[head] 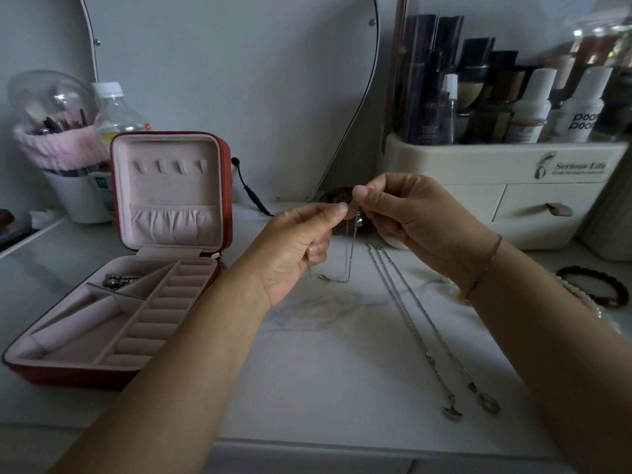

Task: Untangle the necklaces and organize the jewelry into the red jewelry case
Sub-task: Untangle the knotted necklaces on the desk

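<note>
A thin silver chain necklace (349, 249) hangs in the air between the two hands, above the white marble-patterned tabletop (325, 364). The left hand (294, 248) pinches it between thumb and index fingertip, and the other fingers of this hand are curled into the palm. The right hand (410, 213) pinches the same chain just beside the left fingertips, with thumb and index pressed together, its other fingers bent loosely. Below the pinching fingertips the chain falls in a narrow loop, and its lower end with a small clasp hangs near the heel of the left hand. A small round pendant seems to hang just under the right thumb, but it is blurred.

To the right of the left hand and under the right wrist, a second long silver chain necklace (410, 323) lies straight on the tabletop, its two ends with clasps pointing toward the person. Far to the left of the left fingers stands the open red jewelry case with pink lining (164, 268); a small dark metallic piece of jewelry (119, 279) lies in one back compartment. A thin bracelet (487, 265) is around the right wrist.
</note>
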Tool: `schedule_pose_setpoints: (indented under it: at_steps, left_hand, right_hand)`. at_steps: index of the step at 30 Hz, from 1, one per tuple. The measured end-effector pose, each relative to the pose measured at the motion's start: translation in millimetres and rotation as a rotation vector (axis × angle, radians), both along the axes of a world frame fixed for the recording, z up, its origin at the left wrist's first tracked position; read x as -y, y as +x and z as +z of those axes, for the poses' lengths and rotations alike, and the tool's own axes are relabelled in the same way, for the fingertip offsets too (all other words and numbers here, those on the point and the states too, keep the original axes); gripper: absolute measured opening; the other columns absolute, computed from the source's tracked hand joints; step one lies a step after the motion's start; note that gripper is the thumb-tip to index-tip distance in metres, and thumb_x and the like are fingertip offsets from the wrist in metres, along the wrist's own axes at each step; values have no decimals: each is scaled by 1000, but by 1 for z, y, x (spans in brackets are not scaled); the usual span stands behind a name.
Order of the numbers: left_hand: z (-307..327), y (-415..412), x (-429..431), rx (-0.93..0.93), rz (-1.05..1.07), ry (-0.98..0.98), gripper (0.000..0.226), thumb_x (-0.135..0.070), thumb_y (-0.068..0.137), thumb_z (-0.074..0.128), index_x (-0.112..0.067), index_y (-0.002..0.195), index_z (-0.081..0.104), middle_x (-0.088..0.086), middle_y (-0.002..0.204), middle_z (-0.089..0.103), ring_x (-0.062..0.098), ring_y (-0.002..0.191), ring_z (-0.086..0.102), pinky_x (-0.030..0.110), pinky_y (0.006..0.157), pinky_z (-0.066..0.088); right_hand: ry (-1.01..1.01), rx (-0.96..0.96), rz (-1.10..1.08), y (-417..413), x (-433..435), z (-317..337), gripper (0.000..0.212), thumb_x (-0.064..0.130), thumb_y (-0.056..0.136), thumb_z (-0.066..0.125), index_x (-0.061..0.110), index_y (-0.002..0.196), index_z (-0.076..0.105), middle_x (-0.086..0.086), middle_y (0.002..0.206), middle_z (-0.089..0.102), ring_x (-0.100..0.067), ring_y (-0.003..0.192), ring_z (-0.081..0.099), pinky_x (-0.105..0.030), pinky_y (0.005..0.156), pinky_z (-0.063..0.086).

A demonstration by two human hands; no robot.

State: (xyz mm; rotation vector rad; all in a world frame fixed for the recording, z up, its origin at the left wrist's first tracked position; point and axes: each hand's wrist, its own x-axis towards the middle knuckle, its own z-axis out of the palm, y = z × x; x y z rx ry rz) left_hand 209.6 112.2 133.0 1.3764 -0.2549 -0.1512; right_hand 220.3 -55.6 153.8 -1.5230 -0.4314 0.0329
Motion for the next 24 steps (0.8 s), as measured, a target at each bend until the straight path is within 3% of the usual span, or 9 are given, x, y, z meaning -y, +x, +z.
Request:
schedule_pose_setpoints:
  at_steps: [6,10,14,17,21,24]
  left_hand:
    - [1,1,0,26,29,9,11,-26,73,67,-20,66,72,-10,45,28,5,43,22,17,43,20]
    - [0,3,0,34,59,-11,8,-23,72,67,-16,77,68,-10,45,30,5,42,23,17,43,19]
    - [0,4,-1,68,109,3,8,-12,86,61,-17,82,66,-12,46,37,4,44,27,16,43,20]
    - [-2,5,1,93,169,57,14,-12,89,59,-20,80,66,-11,52,46,5,53,39,18,51,30]
    - [-3,5,1,86,162,111,3,-25,80,68,-22,80,68,-13,67,63,6,76,56,25,76,42]
    - [-4,5,1,79,105,123,24,-36,65,69,-20,84,68,-13,72,67,6,81,59,26,83,43]
  right_hand:
    - [-37,-7,8,0,2,0,20,23,76,65,4,84,62,-4,57,39,-10,46,25,-22,43,18]
    - [-56,-11,-9,1,1,0,20,26,73,66,8,81,62,-7,59,36,-12,45,23,-24,43,16]
    - [-114,-39,-29,0,0,0,17,23,75,65,7,80,60,-4,56,37,-11,45,23,-22,41,18]
    - [-147,-28,-31,-1,0,0,15,22,78,64,8,78,60,-2,54,39,-12,46,25,-23,43,19]
    - [-102,-23,-18,-1,-1,-1,23,27,70,65,7,80,60,-5,58,37,-12,46,24,-25,45,16]
    - [-37,-28,-7,0,0,-1,23,25,71,65,5,81,59,-5,62,43,-7,43,28,-20,41,20]
